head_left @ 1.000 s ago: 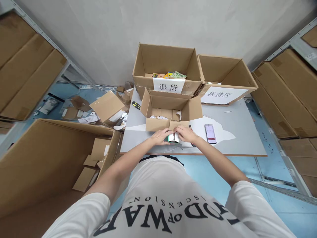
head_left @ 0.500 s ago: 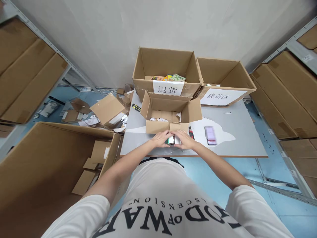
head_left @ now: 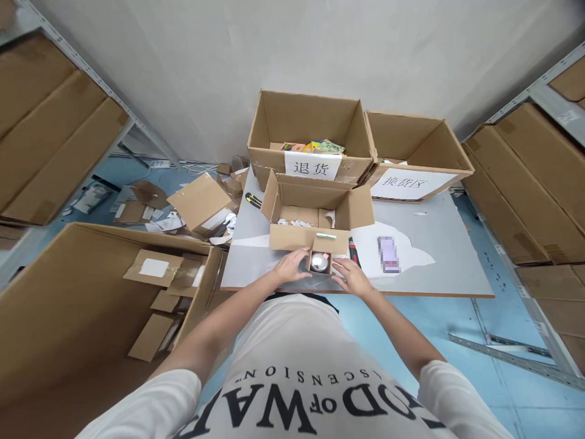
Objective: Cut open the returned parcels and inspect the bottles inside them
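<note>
Small box [head_left: 321, 272] between left hand [head_left: 291, 266] and right hand [head_left: 351, 277], both half-open; hold unclear.

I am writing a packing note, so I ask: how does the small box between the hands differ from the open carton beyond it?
Size: the small box is much smaller than the carton.
Contents: the small box holds a shiny, round, silver item; the carton holds white paper scraps.
Position: the small box is between the left hand and right hand; the carton stands just beyond it.
Both are open at the top.
</note>
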The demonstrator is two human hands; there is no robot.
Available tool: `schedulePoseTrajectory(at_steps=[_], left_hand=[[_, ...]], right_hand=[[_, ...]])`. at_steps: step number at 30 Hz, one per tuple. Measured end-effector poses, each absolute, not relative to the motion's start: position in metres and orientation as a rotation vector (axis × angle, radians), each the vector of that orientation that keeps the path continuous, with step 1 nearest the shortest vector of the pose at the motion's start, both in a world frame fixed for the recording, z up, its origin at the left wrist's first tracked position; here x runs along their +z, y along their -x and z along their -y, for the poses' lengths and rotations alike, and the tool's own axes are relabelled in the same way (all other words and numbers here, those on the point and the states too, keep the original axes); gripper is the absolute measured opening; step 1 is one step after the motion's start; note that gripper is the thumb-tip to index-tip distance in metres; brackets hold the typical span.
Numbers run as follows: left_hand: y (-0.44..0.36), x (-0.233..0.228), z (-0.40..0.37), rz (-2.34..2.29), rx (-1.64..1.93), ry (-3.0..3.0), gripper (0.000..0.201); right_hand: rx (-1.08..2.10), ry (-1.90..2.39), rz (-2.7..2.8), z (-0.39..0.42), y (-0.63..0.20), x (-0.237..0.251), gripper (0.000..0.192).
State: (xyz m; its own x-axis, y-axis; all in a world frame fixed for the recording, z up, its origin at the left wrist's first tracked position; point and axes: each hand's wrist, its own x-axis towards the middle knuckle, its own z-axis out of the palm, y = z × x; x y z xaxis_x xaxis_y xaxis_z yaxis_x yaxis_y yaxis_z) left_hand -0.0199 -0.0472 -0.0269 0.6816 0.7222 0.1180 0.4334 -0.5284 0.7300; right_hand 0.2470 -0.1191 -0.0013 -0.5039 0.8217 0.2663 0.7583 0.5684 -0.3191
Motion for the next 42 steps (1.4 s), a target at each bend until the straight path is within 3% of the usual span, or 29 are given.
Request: schedulePoseTrajectory(at_steps=[8,17,26,34,42], left_hand=[[0.008,-0.017,0.049,-1.039,0.55,-1.985,0.083],[-0.009,-0.009,0.049,-1.016,0.567,-1.957,0.11],[-0.01,-0.015,0.046,-1.083,0.539,-2.004,0.114],[-0.014,-0.017,0.049,-1.146,0.46,-2.104,0.109],[-0.015,-0.009,0.05,-1.087,0.504,-2.066,0.092]], right_hand=[[0.132,1.502,2.4,0.113,-0.233,0.023,0.023],[0.266,1.067,3.084,0.057,-0.204,0.066,0.014],[-0.054,0.997,3.246,0.052,-0.176,0.056,0.021],[0.245,0.922,3.261,0.044,-0.186,0.082,0.036],[0.359,0.919,3.077,0.042,-0.201,0.153,0.03]])
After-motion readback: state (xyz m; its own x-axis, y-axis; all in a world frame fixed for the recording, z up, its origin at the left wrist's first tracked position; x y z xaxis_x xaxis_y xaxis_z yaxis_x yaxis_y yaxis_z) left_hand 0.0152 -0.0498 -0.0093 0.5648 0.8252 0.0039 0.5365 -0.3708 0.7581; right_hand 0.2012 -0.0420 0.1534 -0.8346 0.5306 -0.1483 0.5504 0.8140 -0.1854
